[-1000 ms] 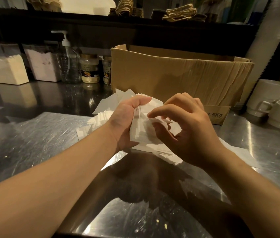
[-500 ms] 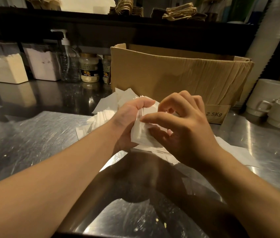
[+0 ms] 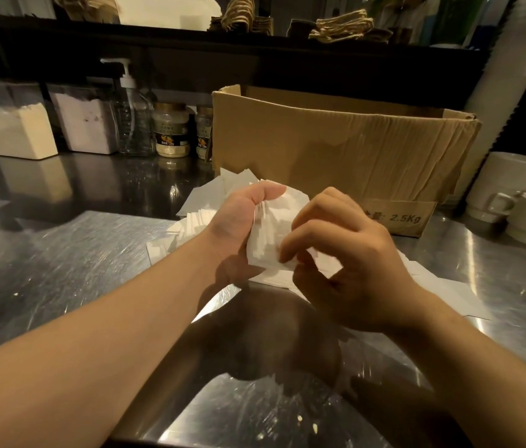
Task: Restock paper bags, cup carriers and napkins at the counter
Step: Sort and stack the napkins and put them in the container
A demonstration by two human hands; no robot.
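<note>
My left hand [image 3: 239, 221] grips a thick stack of white napkins [image 3: 268, 240] upright above the steel counter [image 3: 61, 273], thumb over its top edge. My right hand [image 3: 345, 253] is curled against the stack's right face, its fingertips pinching the front napkins near the lower corner. More loose white napkins [image 3: 203, 202] lie spread on the counter beneath and behind both hands. An open brown cardboard box [image 3: 336, 147] stands just behind them. Brown cup carriers [image 3: 342, 27] are stacked on the dark shelf above.
At the back left stand two powder containers [image 3: 19, 130], a clear pump bottle [image 3: 132, 118] and two jars [image 3: 171, 130]. White mugs [image 3: 513, 195] are stacked at the right. A white column of stacked cups [image 3: 507, 59] rises at the far right.
My right hand's fingers have slid down the stack's front to its lower corner. My left hand keeps its grip and has barely moved.
</note>
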